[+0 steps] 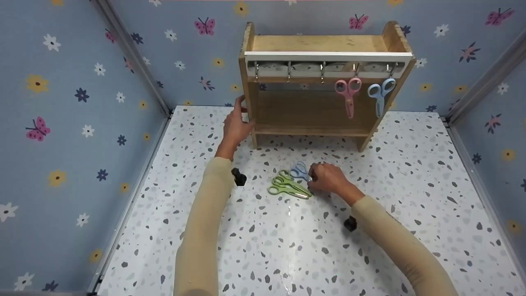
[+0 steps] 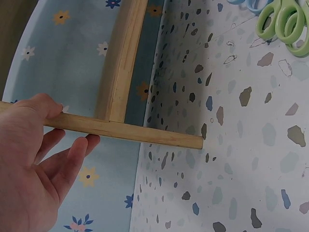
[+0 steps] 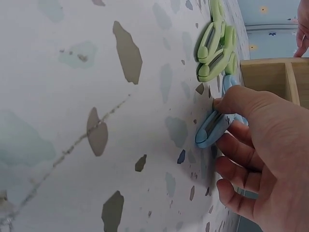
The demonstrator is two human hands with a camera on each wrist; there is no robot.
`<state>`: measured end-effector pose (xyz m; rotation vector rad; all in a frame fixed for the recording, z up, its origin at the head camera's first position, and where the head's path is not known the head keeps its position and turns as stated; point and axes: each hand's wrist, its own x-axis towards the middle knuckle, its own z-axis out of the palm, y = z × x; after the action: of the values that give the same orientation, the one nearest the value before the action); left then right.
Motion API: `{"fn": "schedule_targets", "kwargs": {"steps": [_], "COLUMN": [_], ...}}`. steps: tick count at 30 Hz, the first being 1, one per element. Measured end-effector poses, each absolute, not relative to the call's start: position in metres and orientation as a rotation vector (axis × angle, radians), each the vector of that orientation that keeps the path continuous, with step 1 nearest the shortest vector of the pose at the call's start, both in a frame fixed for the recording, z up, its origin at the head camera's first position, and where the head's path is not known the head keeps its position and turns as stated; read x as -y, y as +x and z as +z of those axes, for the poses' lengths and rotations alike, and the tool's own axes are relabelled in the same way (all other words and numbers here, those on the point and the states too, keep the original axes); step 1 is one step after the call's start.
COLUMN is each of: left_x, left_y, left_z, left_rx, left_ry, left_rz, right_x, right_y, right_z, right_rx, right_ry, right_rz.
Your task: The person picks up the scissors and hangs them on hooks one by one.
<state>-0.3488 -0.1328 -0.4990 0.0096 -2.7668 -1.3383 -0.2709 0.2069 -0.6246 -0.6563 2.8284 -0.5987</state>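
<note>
L hand (image 1: 236,126) grips side of wooden hook rack (image 1: 296,113); R hand (image 1: 327,177) pinches blue craft scissors (image 3: 217,131) nr 2 green prs (image 3: 217,62) on tbl (image 1: 279,238)

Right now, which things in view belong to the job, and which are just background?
Likely job:
blue scissors in right hand;
green scissors;
wooden rack gripped by left hand;
hanging pink scissors;
hanging blue scissors

Likely background:
table;
flowered walls

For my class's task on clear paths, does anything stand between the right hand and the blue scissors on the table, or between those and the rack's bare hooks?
Nothing visible does. The right hand pinches the blue scissors, and the space up to the bare hooks looks open; the green scissors lie to one side.
</note>
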Motion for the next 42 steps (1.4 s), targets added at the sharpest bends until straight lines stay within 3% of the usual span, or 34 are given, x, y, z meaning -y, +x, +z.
{"fn": "schedule_targets", "kwargs": {"steps": [9,18,42], "left_x": [0.135,0.135,0.135], "left_y": [-0.349,-0.348,-0.348], "left_z": [-0.503,-0.506,-0.503], "left_rx": [2.734,2.731,2.719], "left_ry": [-0.054,-0.043,-0.063], "left_rz": [-1.298,-1.331,-1.333], "right_x": [-0.216,-0.197,-0.201], "right_y": [-0.281,-0.250,-0.250], "right_z": [-0.651,-0.592,-0.591], "right_rx": [-2.846,-2.796,-2.808], "right_ry": [-0.661,-0.646,-0.728], "right_rz": [-0.601,-0.520,-0.542]}}
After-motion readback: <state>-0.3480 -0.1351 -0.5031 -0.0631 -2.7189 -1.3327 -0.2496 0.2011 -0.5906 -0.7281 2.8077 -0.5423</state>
